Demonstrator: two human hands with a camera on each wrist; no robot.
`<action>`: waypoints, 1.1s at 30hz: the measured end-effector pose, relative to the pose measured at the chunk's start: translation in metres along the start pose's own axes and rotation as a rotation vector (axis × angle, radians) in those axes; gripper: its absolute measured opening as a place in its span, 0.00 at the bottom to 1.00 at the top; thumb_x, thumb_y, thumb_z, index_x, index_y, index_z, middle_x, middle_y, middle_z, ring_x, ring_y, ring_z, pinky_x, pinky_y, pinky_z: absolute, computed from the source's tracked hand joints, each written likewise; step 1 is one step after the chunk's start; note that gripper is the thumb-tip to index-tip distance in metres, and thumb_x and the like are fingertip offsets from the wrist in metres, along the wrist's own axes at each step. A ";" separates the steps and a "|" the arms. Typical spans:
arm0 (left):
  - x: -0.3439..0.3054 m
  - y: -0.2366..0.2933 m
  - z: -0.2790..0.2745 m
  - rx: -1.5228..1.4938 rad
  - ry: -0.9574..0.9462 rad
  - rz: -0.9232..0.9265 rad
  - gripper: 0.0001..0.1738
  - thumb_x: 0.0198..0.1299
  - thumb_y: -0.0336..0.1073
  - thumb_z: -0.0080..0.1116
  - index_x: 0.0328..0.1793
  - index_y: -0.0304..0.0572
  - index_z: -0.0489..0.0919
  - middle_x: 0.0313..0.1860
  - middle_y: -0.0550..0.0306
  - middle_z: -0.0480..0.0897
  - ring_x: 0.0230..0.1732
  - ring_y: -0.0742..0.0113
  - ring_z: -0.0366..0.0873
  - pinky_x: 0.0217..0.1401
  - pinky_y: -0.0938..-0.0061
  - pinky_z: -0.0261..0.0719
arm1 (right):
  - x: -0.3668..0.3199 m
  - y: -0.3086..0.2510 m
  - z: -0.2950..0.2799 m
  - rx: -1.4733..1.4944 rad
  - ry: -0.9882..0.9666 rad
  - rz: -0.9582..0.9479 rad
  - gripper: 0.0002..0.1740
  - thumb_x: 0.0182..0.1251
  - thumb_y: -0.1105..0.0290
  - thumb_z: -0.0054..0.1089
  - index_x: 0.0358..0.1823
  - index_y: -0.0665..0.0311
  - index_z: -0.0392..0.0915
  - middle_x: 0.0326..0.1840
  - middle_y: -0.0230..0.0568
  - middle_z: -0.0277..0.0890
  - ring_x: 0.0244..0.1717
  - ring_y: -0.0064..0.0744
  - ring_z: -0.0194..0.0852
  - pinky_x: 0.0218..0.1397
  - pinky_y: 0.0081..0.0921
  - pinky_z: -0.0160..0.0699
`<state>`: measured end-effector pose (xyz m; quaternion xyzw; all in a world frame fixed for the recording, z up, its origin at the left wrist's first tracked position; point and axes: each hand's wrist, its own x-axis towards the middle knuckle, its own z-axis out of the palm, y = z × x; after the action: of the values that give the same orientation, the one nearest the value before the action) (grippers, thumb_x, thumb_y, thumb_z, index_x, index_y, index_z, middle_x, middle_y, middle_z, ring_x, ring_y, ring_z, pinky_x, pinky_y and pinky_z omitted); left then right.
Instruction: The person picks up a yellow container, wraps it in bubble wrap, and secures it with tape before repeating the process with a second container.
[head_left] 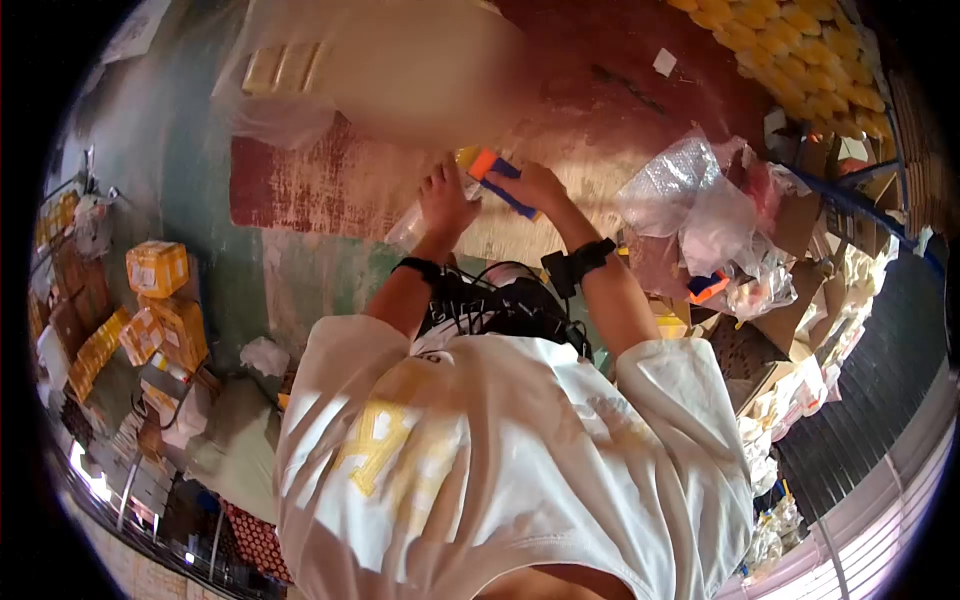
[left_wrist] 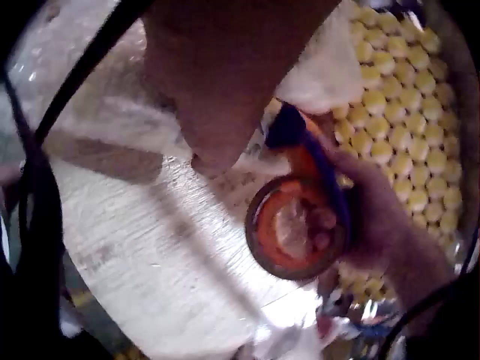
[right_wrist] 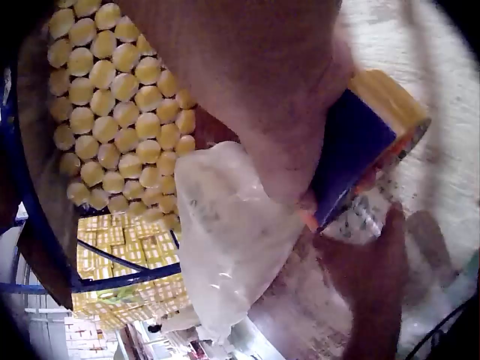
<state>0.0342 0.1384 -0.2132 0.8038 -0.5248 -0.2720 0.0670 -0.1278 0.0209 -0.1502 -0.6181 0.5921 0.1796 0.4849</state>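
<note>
My right hand (head_left: 530,187) grips a blue-and-orange tape dispenser (head_left: 483,164). In the right wrist view its blue side (right_wrist: 354,142) faces the camera, and a yellowish-brown tape roll (right_wrist: 388,99) sits on it. The roll appears end-on with an orange hub (left_wrist: 271,225) in the left wrist view. Left of the dispenser, my left hand (head_left: 447,207) holds clear plastic wrapping (head_left: 404,229) low over the worn tabletop (head_left: 350,180). Dark print shows through the plastic between its thumb and fingers in the right wrist view; what is inside is hidden.
Crumpled clear bags and bubble wrap (head_left: 690,185) lie at the right of the table. Many yellow-ended rolls (head_left: 800,45) are stacked at the far right. Yellow-taped boxes (head_left: 160,270) stand on the left. Near the bags lies another blue-and-orange object (head_left: 708,288). A blurred shape hides the far table.
</note>
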 end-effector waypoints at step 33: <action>0.036 0.000 -0.032 -0.167 -0.424 0.285 0.58 0.41 0.53 0.80 0.78 0.40 0.63 0.66 0.45 0.78 0.67 0.47 0.75 0.71 0.54 0.69 | -0.023 0.026 0.050 0.241 0.100 0.107 0.43 0.57 0.26 0.61 0.27 0.68 0.85 0.24 0.45 0.85 0.26 0.36 0.88 0.30 0.31 0.85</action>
<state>0.0610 0.1007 -0.1998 0.6385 -0.6109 -0.4644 0.0592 -0.1393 0.0789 -0.1655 -0.5309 0.6650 0.1018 0.5153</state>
